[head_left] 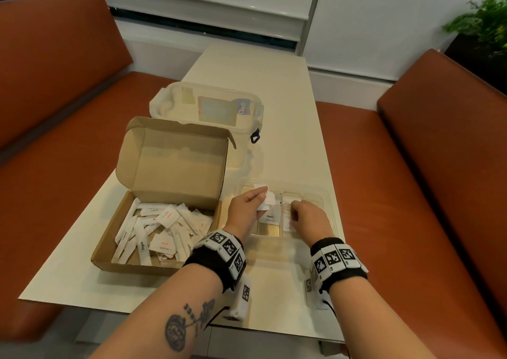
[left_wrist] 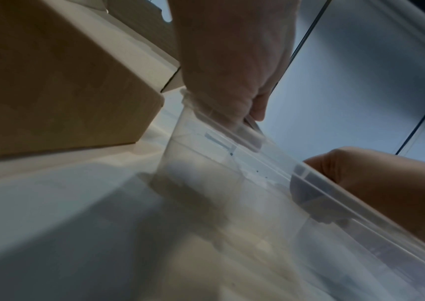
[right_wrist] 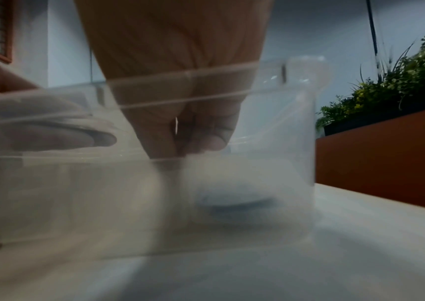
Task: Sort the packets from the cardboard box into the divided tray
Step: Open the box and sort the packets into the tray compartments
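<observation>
The open cardboard box on the left holds several white packets. To its right stands the clear divided tray, with a "Pepper" packet lying in one compartment. My left hand hovers over the tray's left part and grips a small bundle of white packets. My right hand reaches down into the middle compartment. In the right wrist view its thumb and finger pinch together on a thin white packet edge, seen through the tray wall. In the left wrist view my left hand sits at the tray rim.
A lidded clear plastic container stands behind the box, whose lid flap is upright. The narrow cream table is flanked by orange benches. A plant sits at the far right.
</observation>
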{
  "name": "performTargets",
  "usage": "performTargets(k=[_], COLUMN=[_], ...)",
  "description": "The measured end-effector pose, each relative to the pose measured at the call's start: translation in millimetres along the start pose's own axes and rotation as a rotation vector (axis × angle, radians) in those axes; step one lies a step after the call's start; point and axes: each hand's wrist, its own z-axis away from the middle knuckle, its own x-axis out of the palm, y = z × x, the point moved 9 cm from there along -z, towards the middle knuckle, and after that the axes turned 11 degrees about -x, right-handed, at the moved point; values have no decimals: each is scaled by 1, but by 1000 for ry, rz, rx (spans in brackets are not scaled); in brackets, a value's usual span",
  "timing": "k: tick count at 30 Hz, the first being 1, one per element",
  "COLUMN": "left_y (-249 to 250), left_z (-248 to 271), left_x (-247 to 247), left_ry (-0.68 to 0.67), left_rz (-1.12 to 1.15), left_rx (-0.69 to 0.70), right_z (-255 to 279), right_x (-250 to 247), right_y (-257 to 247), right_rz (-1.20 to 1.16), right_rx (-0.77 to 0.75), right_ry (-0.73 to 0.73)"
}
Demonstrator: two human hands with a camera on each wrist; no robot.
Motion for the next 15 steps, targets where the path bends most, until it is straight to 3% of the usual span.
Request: performTargets(k=[11, 15], left_y=[1, 1], left_z=[1, 2], left_x=[1, 1], left_ry=[-2, -3], left_rz=[-4, -20], left_rx=[-11, -14], right_z=[-1, 4], right_x=[2, -4], right_y=[7, 6], right_rz=[-92, -134], right_rx=[49, 16], right_ry=[35, 144])
